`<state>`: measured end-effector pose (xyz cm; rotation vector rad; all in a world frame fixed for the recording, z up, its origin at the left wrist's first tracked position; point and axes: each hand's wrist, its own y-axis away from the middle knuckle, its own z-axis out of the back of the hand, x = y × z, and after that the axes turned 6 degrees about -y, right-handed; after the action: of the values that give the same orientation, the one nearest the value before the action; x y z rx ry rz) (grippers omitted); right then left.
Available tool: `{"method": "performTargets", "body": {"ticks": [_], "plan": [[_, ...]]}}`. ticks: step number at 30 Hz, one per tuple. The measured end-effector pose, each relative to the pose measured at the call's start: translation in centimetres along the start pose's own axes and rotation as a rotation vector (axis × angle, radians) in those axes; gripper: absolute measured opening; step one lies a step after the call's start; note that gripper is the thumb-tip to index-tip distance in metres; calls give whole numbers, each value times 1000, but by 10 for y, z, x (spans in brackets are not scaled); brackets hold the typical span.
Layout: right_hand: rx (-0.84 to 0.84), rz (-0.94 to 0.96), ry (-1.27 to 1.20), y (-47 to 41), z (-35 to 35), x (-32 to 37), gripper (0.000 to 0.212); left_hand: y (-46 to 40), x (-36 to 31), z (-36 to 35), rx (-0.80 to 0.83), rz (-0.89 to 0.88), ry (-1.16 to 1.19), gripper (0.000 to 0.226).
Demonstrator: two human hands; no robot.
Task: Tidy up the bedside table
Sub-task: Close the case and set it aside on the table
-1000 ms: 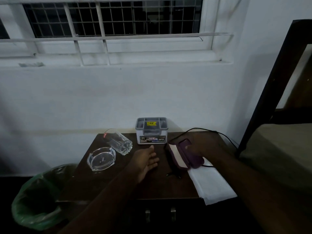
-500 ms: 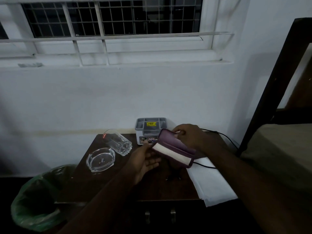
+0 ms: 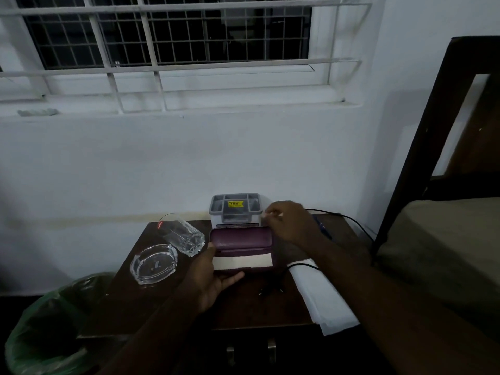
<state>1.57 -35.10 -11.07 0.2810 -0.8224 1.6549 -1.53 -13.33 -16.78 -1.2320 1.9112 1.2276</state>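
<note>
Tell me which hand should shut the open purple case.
Probably the right hand: it hovers by the raised lid of the purple case, while the left hand grips the case from below.

I see a purple case (image 3: pixel 240 240) held open above the dark wooden table (image 3: pixel 151 301), its pale lining showing. A clear glass tumbler (image 3: pixel 182 236) lies on its side beside a glass ashtray (image 3: pixel 153 263). A grey organiser box (image 3: pixel 236 209) stands at the back; white folded paper (image 3: pixel 324 299) overhangs the front right edge.
</note>
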Motion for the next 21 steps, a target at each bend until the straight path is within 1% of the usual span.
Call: {"method": "performTargets", "body": {"ticks": [1,3,6,8,10,14,16,18,21], "plan": [[-38,-68,55,-2,7,-10,19,-1,0,2,-4,1,18,29],[-67,-241,171,-3,20,-32,20,-1,0,5,-8,3,45,29],[-52,-441,342,2,28,-55,31,-1,0,5,-18,3,62,26],[-44,-515,373,5,27,-64,38,-1,-1,5,-23,-1,63,24],[-66,-570,365,5,25,-69,40,0,-1,4,-22,-5,59,23],[-190,-680,323,1,25,-72,39,3,-1,3,-35,-16,81,22],[-163,-691,350,2,26,-79,47,5,0,3,-38,-23,84,23],[-111,-686,326,3,26,-85,51,6,0,3,-35,-23,87,23],[-51,-652,284,5,25,-91,46,7,0,4,-30,-16,95,23]]}}
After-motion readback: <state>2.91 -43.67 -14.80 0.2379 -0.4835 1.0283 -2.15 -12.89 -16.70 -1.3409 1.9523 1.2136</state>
